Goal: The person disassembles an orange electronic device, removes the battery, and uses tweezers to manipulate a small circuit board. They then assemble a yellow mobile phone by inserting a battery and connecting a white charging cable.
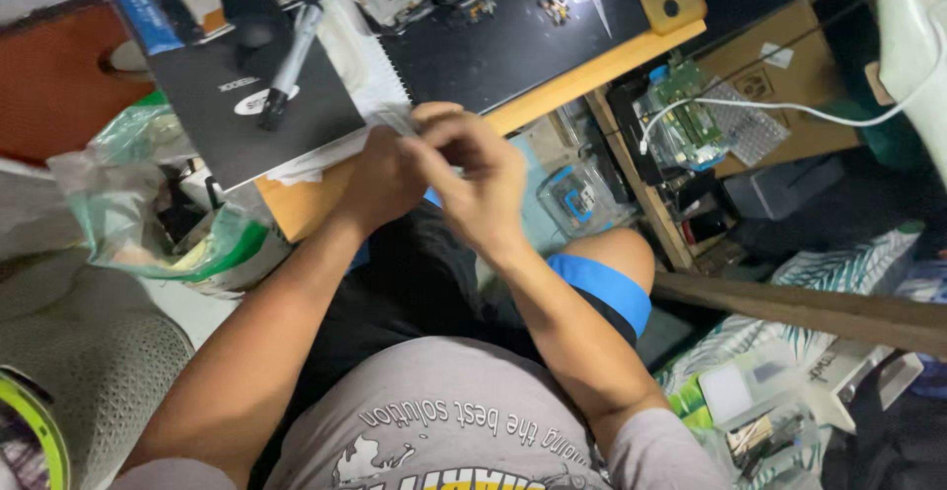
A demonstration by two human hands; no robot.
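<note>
Two hands: both meet over the lap, just in front of the near edge of the bench (552,90).
Head view, left hand (387,176): curled, fingers bent in and pinched on the near end of a small clear strip (395,120).
Head view, right hand (481,182): also curled, thumb and fingers closed toward the same strip from the other side; whether it truly grips it I cannot tell, since the fingers hide the contact.
Strip: thin, see-through, hard to make out; it sticks up and away from the left hand toward the bench edge, its long axis slanting from the knuckles toward the black notebook (252,105).
Nearer hand: the left is plainly on the strip; the right sits touching the left, just beside the strip.
Bench edge, far side: a marker pen (291,56) lies on the notebook, well apart from the hands.
Bench edge, left: a crumpled plastic bag (148,214) with green print hangs near the left forearm.
Bench edge, right: a green circuit board (691,115) with a white cable (819,113) sits on a lower shelf, well apart.
</note>
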